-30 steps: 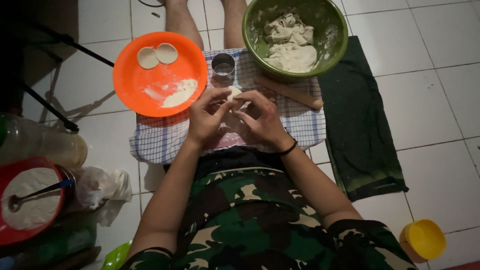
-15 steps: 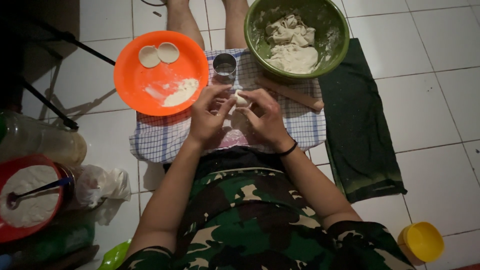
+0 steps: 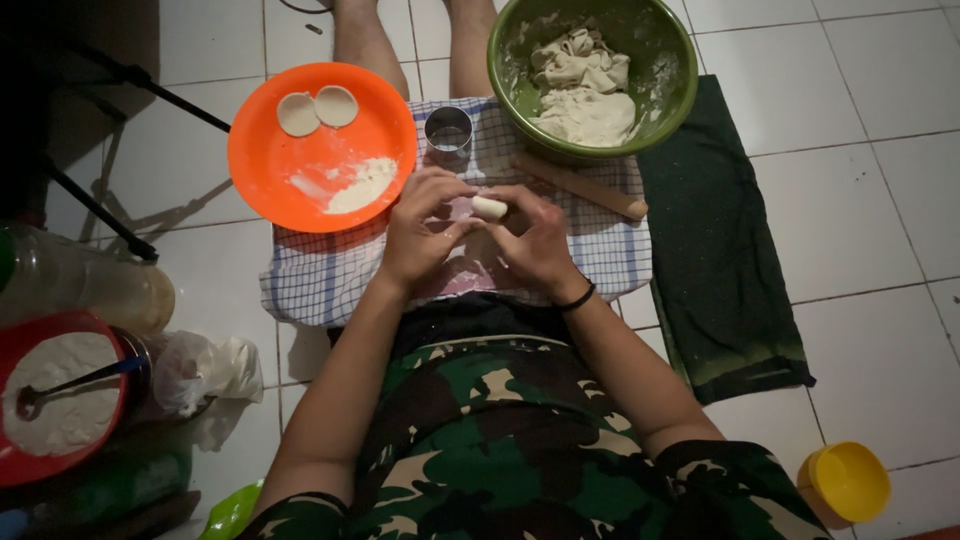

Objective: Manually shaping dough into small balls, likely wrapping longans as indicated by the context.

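Home kitchen floor, white tiles [image 3: 870, 190], dough bowl [image 3: 660, 110], flour plate [image 3: 270, 170]

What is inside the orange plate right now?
The orange plate holds two round dough discs near its far rim and a patch of white flour. Nothing covers it; both hands are off it.

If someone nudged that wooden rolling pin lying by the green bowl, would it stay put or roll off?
The rolling pin looks round and smooth, so it would probably roll. The checked cloth under it may slow it a little. It lies against the green bowl, which likely blocks it that way. Being wood, it should stay stiff when lifted.
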